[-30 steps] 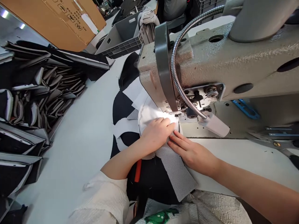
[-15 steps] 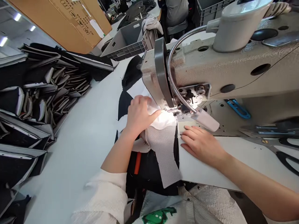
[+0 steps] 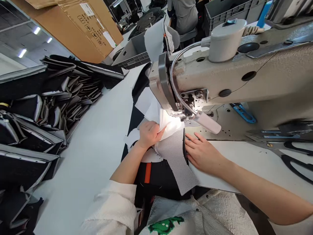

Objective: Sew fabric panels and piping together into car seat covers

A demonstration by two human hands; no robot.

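So there's a big beige sewing machine (image 3: 227, 71) right in front of the hands, above the right one. The dark fabric (image 3: 156, 176) lies under both, with a gray mesh strip (image 3: 177, 156) running between them. Right hand (image 3: 202, 153) is flat on the fabric edge, fingers slightly apart. Left hand (image 3: 149, 133) is curled, thumb and fingers clamped on the white fabric (image 3: 168, 125) just beside it, by the lit needle area.

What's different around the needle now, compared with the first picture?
The left hand has moved left, away from the needle, its fingers now curled, apparently gripping the bright white fabric. The right hand has let go of the grey mesh strip and lies open just right of it. The beige metal sewing machine stayed put.
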